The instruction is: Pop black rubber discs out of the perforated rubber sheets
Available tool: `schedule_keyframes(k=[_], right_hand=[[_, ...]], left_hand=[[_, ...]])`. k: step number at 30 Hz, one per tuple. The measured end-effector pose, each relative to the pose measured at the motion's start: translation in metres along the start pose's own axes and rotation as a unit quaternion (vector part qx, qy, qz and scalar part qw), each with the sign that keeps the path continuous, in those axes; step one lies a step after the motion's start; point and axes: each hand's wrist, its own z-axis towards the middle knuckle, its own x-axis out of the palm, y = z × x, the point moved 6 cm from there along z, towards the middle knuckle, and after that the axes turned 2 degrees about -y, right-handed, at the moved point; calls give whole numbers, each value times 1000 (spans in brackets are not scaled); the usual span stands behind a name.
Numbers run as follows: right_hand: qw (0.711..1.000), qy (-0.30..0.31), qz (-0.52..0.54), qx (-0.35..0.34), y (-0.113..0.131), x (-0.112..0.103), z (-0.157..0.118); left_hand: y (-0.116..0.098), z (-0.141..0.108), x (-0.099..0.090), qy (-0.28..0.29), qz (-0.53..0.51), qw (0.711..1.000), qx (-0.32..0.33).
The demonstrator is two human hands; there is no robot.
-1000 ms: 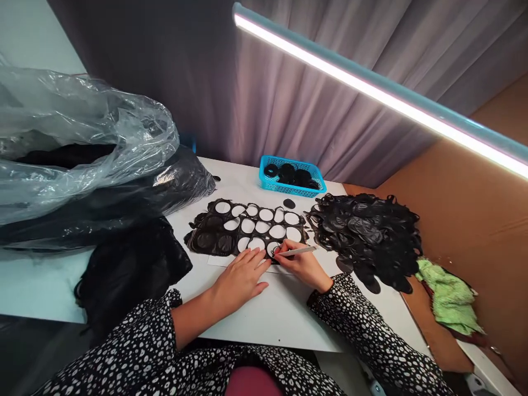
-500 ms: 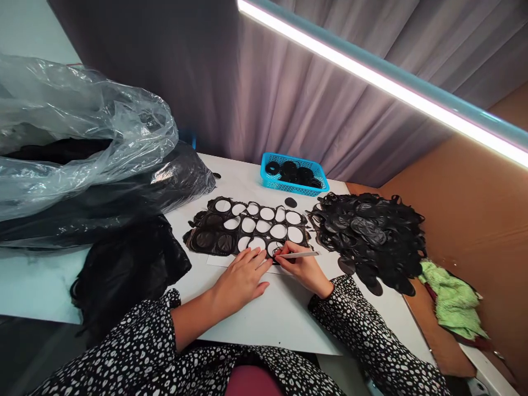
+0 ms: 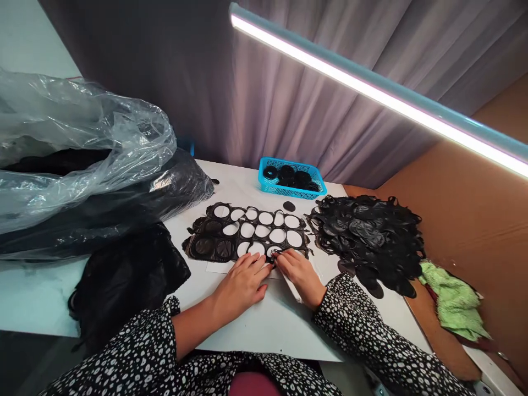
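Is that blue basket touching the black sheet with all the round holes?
Apart. In the head view, a strip of white table shows between the near side of the blue basket and the far edge of the black sheet.

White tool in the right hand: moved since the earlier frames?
Yes. The white tool, in the right hand, has swung from pointing rightward to pointing toward the white table's near edge.

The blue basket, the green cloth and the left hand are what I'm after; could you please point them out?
Blue basket (image 3: 289, 191): head view, on its front wall.
Green cloth (image 3: 456, 305): head view, on its crumpled middle.
Left hand (image 3: 242, 279): head view, on its back.
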Motion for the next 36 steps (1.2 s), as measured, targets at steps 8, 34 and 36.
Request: schedule_keyframes(k=[8,34,36], right_hand=[[913,-267,25,306,-141,-83,4],[402,-259,814,330,-143,-84,1],[408,-276,817,301,-145,-93,-1]], left_hand=[[0,-4,-4,-2,-6,1000,-2],[-68,160,78,19,-37,996,81],[-74,163,76,21,-27,996,88]])
